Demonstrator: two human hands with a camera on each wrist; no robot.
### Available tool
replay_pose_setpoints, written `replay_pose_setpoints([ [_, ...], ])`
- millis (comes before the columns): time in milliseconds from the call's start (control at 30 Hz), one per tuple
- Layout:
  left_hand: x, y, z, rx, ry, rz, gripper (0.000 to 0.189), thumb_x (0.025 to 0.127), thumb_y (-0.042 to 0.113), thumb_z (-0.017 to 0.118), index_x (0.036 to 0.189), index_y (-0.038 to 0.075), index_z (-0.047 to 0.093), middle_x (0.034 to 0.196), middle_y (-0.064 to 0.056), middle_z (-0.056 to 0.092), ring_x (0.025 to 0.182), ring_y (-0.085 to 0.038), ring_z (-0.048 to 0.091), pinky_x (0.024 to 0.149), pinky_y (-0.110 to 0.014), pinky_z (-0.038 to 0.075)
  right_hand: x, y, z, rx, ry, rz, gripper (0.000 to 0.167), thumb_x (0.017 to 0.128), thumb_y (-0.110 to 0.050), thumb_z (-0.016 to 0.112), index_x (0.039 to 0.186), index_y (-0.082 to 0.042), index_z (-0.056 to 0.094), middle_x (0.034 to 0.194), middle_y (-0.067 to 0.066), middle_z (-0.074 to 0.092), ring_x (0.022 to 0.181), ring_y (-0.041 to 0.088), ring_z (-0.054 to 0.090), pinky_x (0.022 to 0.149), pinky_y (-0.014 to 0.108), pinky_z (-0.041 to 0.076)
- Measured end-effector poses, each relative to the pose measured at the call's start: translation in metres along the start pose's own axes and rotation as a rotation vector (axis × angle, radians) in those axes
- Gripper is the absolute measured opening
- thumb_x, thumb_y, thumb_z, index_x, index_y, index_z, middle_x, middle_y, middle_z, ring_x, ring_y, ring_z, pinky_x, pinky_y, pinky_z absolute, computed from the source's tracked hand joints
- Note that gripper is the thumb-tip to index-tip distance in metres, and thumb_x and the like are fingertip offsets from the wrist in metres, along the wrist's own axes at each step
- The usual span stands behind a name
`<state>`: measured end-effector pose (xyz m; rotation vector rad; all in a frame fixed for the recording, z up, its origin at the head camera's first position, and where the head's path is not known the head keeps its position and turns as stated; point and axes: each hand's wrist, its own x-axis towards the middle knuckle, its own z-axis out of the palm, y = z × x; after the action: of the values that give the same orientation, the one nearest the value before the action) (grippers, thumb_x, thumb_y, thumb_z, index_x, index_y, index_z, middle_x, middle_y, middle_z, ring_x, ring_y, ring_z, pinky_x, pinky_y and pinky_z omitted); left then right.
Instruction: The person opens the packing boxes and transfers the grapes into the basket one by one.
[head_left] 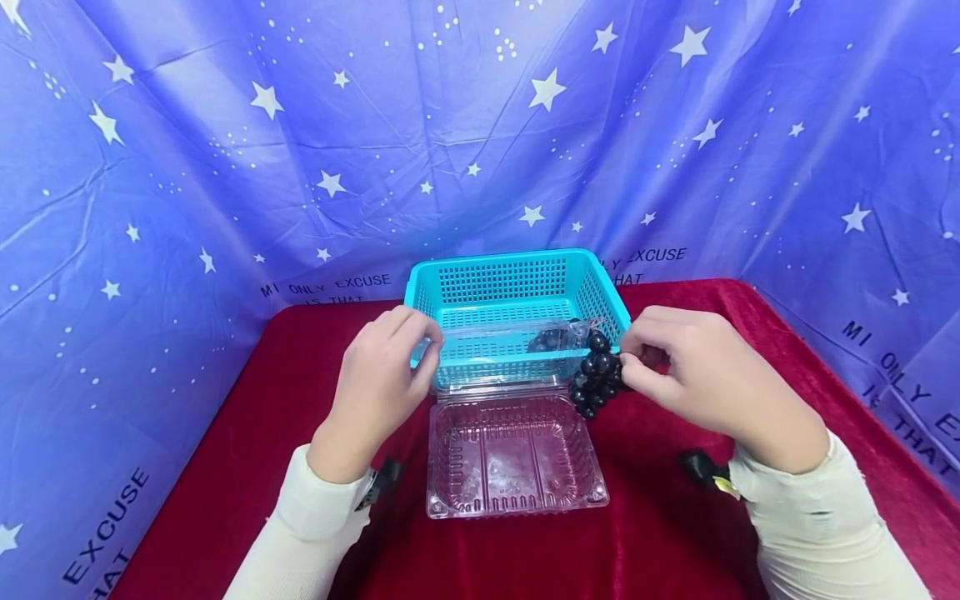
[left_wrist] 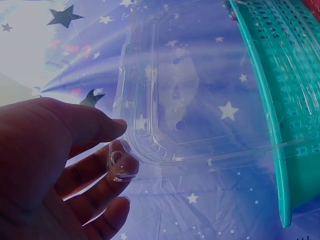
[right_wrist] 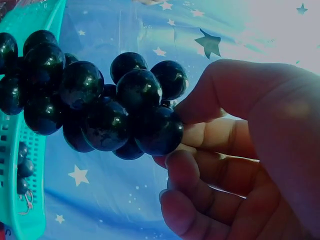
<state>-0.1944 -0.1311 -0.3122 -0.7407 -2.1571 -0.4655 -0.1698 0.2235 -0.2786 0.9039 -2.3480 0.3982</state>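
A clear plastic clamshell container (head_left: pixel 517 454) lies with its lid raised on the far side, overlapping the basket's near wall. At the lid's left corner my left hand (head_left: pixel 386 375) pinches the rim; in the left wrist view, fingertips show through the clear lid (left_wrist: pixel 172 95). My right hand (head_left: pixel 693 367) pinches a bunch of black grapes (head_left: pixel 596 379) at its top end. The bunch hangs by the lid's right edge, over the tray's far right corner. Close up in the right wrist view, the grapes (right_wrist: pixel 105 125) are round and glossy, and the fingers partly hide their stem end.
Behind the container stands a turquoise perforated basket (head_left: pixel 498 258), with more dark grapes (right_wrist: pixel 23 167) inside. Red velvet cloth (head_left: pixel 300 367) covers the table. A blue star-patterned curtain (head_left: pixel 450 150) hangs close along the back and sides.
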Motion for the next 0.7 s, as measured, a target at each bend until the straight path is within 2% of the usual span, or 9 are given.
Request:
replay_pose_setpoints([
  [333, 0.001, 0.001, 0.0, 0.001, 0.032, 0.004, 0.005, 0.092, 0.009, 0.065, 0.09, 0.013, 0.069, 0.09, -0.003, 0.069, 0.076, -0.021, 0.059, 0.062, -0.036, 0.046, -0.002, 0.012, -0.008, -0.034, 0.04, 0.032, 0.019, 0.076, -0.011, 0.07, 0.074, -0.028, 0.063, 0.071, -0.02, 0.052, 0.063, 0.0, 0.047, 0.059, 0.014, 0.037],
  [700, 0.001, 0.001, 0.001, -0.006, 0.041, 0.005, 0.006, 0.086, 0.009, 0.07, 0.089, 0.014, 0.07, 0.092, -0.001, 0.069, 0.076, -0.021, 0.06, 0.062, -0.035, 0.046, -0.002, 0.024, -0.008, -0.073, 0.077, 0.136, 0.015, 0.076, -0.01, 0.071, 0.075, -0.025, 0.067, 0.07, -0.016, 0.057, 0.063, 0.002, 0.05, 0.062, 0.016, 0.038],
])
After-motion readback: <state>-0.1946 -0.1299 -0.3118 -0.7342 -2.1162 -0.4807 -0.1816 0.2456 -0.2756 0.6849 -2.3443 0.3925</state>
